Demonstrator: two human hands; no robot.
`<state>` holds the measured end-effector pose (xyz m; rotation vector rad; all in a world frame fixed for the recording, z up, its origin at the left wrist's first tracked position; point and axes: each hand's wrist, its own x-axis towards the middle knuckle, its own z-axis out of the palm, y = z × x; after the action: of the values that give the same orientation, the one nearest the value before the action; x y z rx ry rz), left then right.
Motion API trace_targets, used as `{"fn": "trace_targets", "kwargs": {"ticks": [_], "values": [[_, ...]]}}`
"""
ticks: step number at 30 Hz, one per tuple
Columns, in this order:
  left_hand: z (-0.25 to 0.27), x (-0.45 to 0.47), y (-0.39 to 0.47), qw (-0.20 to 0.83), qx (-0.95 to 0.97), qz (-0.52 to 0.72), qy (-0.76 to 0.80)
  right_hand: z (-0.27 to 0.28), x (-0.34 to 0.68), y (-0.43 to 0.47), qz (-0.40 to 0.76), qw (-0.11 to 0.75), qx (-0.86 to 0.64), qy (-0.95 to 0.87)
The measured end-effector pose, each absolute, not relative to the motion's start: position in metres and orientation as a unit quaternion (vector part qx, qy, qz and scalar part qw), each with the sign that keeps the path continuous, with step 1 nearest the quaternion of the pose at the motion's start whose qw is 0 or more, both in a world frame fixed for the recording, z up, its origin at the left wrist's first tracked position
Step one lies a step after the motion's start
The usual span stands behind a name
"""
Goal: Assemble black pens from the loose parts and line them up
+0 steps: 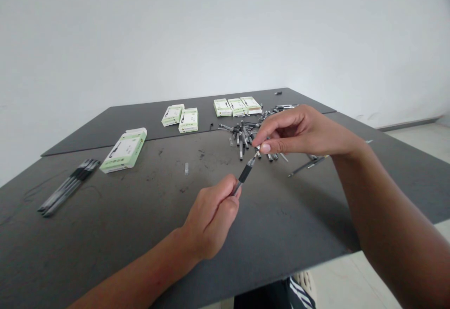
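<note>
My left hand [215, 217] is closed around the barrel of a gel pen [245, 172]. The pen has a black rubber grip, and its tip points up and to the right. At that tip, the thumb and forefinger of my right hand [293, 133] are pinched together. Whatever small piece they hold is mostly hidden by the fingertips. Behind my right hand lies a loose heap of pen parts and black caps [242, 139]. A row of pens with black grips [70, 187] rests on the table at the left.
An opened green-and-white box [124, 152] lies beside the row of pens. Two more boxes [189, 120] and a group of three [237, 107] are farther back. A small clear piece [186, 168] sits mid-table. Thin refills [307, 165] lie at the right of the dark table [140, 238].
</note>
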<state>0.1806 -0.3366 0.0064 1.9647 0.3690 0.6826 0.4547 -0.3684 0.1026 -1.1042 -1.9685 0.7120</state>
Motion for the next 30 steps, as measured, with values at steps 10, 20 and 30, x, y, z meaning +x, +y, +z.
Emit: {"fn": "trace_targets", "kwargs": {"ticks": [10, 20, 30], "values": [[0.007, 0.182, -0.336, 0.501, 0.805, 0.272, 0.168, 0.103, 0.458, -0.368, 0.299, 0.363, -0.448, -0.761], [0.009, 0.183, -0.335, 0.480, 0.821, 0.261, 0.169, 0.103, 0.452, -0.370, 0.295, 0.333, -0.473, -0.760], [0.003, 0.186, -0.338, 0.423, 0.839, 0.265, 0.218, 0.093, 0.434, -0.367, 0.317, 0.361, -0.455, -0.750]]}}
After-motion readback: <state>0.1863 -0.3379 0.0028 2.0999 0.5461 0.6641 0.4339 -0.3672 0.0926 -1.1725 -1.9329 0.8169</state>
